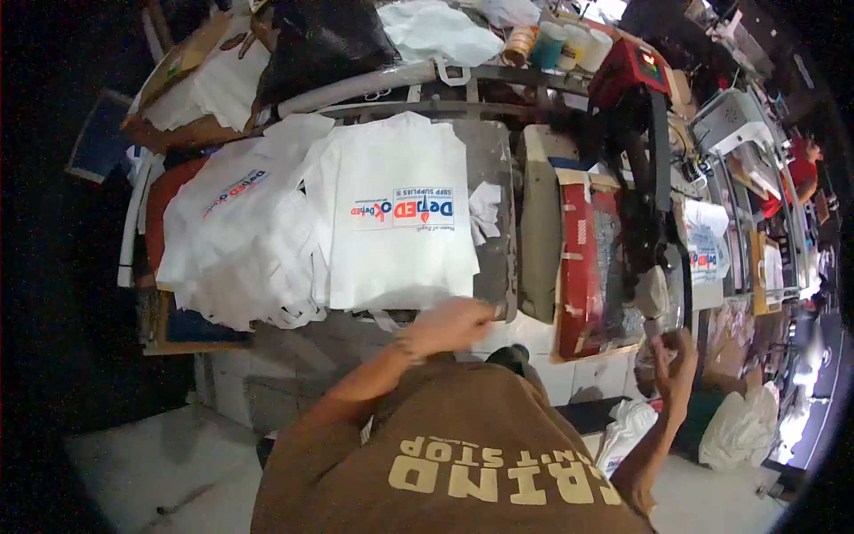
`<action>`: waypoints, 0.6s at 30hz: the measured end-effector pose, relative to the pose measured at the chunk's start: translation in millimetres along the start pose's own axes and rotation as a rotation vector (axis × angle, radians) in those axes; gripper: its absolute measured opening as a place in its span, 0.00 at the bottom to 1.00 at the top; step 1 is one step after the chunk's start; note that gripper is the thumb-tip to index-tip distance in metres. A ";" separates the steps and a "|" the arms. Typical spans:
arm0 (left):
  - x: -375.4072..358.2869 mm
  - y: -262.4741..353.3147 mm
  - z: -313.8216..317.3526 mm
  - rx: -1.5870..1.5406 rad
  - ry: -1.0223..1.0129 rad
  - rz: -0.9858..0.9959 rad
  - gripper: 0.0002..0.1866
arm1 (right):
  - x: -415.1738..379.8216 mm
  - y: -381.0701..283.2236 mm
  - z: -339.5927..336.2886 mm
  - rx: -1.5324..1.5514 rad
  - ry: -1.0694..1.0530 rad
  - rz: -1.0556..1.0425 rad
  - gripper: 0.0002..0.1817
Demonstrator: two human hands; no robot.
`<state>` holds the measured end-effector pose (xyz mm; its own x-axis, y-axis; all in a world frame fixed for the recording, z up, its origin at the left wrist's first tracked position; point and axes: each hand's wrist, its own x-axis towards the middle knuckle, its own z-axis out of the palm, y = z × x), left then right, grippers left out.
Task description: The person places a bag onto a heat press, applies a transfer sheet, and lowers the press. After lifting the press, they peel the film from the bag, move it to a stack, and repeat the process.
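Observation:
A white tote bag [400, 258] with red and blue print lies flat on a grey board. My left hand [452, 326] is at the front edge of that board, by the bag's lower right corner, its fingers blurred. On the right, my right hand [673, 360] has its fingers around the lower end of the heat press handle [653, 295], which is wrapped in pale cloth. Under the handle side of the press sits a red-edged platen [576, 267]. A heap of printed white bags [236, 258] lies left of the flat bag, overlapping it.
The press's red control box [630, 71] with a lit display stands at the back right. Several jars [569, 46] line the back beside a black plastic bag [325, 49]. A cardboard box [191, 98] holds white material at back left. A person in red [803, 173] is far right.

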<state>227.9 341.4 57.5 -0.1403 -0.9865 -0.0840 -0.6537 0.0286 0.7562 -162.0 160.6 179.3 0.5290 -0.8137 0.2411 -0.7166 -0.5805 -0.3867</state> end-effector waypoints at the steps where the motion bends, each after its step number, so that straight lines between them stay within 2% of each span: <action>1: 39.7 36.8 8.4 -0.091 0.044 0.034 0.14 | -11.6 5.8 -3.2 0.083 -0.109 0.111 0.14; 2: 75.5 71.2 14.6 -0.173 0.129 0.178 0.11 | -19.9 11.0 -5.8 0.165 -0.221 0.222 0.19; 3: 113.0 100.1 28.2 -0.332 0.304 0.374 0.13 | -30.0 23.1 0.8 0.092 -0.200 0.146 0.22; 4: 151.2 127.2 40.5 -0.290 0.386 0.310 0.18 | -34.7 33.3 7.1 0.021 -0.175 0.071 0.26; 6: 218.3 160.1 58.5 -0.265 0.623 0.276 0.27 | -32.7 24.7 -5.1 -0.067 -0.323 0.112 0.37; 7: 244.8 170.2 67.5 -0.256 0.631 0.282 0.27 | -29.5 23.9 -10.5 -0.088 -0.340 0.032 0.40; 9: 284.3 186.8 80.0 -0.277 0.593 -0.066 0.31 | -27.2 35.9 -21.9 -0.095 -0.369 -0.114 0.50; 10: 294.9 189.5 83.8 -0.270 0.601 -0.060 0.31 | -29.5 45.0 -21.7 -0.087 -0.384 -0.137 0.53; 12: 305.9 195.2 92.5 -0.402 0.691 -0.174 0.28 | -31.0 44.8 -24.5 -0.106 -0.407 -0.179 0.54; 13: 314.4 190.2 101.7 -0.412 0.804 -0.137 0.30 | -34.0 56.4 -17.7 -0.102 -0.371 -0.219 0.53; 14: 324.4 183.6 108.1 -0.406 0.835 -0.162 0.32 | -33.6 60.3 -18.2 -0.097 -0.366 -0.225 0.53; 16: 333.3 172.9 114.3 -0.368 0.980 -0.104 0.35 | -28.6 58.5 -18.9 -0.165 -0.499 -0.173 0.51; 18: 336.1 177.0 111.9 -0.341 1.024 -0.196 0.37 | -30.7 61.0 -22.1 -0.136 -0.457 -0.226 0.49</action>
<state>-18.2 32.9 90.5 0.7308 -0.6400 0.2372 -0.3353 -0.0339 0.9415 -232.0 149.5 168.0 0.7998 -0.5883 -0.1194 -0.5980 -0.7637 -0.2431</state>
